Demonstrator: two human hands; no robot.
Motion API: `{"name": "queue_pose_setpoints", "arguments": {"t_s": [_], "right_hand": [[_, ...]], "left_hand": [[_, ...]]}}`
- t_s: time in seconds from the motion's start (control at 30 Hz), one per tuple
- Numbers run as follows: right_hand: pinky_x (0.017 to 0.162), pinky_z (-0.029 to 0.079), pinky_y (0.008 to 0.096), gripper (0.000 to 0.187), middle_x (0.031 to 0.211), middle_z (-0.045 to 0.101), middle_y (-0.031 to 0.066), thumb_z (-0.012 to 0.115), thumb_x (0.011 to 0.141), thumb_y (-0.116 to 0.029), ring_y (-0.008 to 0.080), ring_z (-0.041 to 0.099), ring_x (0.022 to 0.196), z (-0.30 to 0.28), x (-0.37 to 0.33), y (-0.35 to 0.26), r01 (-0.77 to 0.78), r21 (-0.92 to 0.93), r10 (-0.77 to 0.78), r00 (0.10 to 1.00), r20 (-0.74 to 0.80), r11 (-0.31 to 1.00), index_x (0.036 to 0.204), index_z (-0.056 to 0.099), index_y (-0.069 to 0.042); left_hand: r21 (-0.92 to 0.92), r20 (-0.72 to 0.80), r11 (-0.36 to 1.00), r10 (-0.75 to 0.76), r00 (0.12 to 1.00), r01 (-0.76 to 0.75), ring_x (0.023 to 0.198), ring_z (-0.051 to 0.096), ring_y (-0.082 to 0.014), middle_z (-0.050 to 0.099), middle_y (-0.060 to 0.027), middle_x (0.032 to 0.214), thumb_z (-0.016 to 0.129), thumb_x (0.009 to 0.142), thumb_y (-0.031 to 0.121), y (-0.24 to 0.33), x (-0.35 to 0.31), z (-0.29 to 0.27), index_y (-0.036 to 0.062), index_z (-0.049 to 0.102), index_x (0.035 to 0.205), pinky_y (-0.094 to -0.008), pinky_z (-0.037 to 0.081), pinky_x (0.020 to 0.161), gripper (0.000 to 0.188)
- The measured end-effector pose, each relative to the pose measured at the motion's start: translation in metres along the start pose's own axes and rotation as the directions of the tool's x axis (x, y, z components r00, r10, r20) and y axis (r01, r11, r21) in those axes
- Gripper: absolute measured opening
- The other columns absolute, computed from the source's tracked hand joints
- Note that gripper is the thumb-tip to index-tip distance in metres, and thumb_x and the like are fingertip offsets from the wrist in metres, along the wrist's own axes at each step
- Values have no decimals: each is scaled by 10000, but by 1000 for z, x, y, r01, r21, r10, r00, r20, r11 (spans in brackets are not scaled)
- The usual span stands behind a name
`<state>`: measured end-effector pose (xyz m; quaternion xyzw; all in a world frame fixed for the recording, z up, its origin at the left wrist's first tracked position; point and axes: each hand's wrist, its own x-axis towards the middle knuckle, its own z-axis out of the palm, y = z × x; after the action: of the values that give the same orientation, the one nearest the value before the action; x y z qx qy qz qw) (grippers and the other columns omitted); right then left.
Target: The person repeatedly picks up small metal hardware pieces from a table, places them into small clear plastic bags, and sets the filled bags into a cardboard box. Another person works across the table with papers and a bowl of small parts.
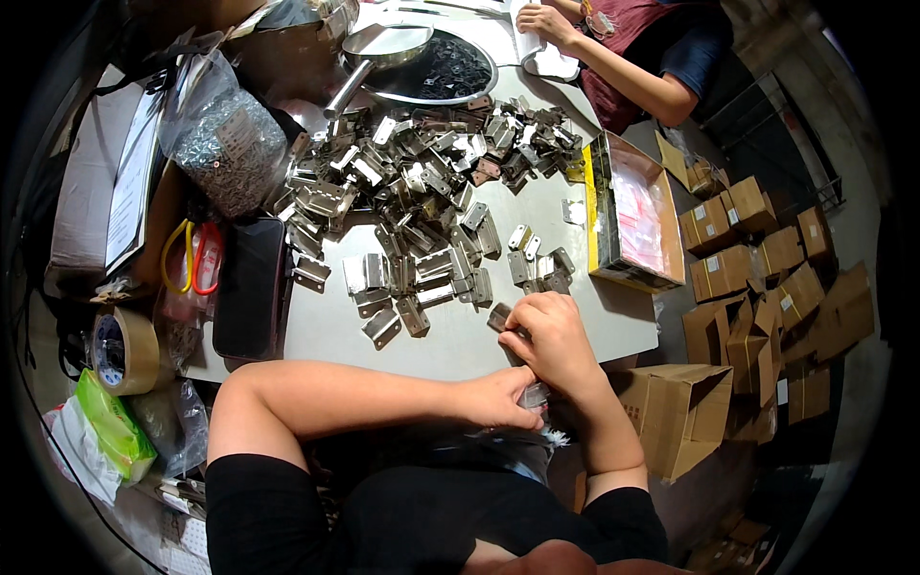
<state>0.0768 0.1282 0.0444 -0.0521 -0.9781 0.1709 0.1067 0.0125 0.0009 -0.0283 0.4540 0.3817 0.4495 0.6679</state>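
A large heap of bent metal brackets (422, 182) with small holes covers the middle of the table, and a smaller group of brackets (541, 268) lies to its right. My right hand (556, 340) is closed by the table's front edge, thumb and fingers pinching one metal bracket (498, 316). Just below it, my left hand (498, 398) is curled round a shiny greyish piece (537, 394) near my lap. That piece is mostly covered by the fingers, so its kind is unclear.
A steel pan (388, 40) rests on a tray of black parts (450, 72). A bag of screws (230, 144), a black case (251, 287) and tape (125, 350) are left. An open box (632, 211), cartons (724, 273) and another person's arm (632, 77) are right.
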Motion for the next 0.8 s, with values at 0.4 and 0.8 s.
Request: {"name": "queue_pose_setpoints", "arguments": {"t_s": [0.4,0.8], "right_hand": [[736,492,304,161,963,596,113,674,729,68,229,611,840,-72,-45,4,-160,542,5,961,276,825,864,623,-2],[718,521,348,165,863,643,131,688,751,25,312,643,778,-53,-59,-27,-268,418,216,962,168,868,908,656,-12]], "left_hand": [[-432,11,902,22,1000,-15,856,514,-66,532,9,949,735,848,113,11,-5,-1,76,429,1253,-225,444,729,508],[-221,-78,961,150,986,-164,861,540,-74,555,-17,979,714,847,82,13,-3,2,53,415,1244,-234,470,721,498]]}}
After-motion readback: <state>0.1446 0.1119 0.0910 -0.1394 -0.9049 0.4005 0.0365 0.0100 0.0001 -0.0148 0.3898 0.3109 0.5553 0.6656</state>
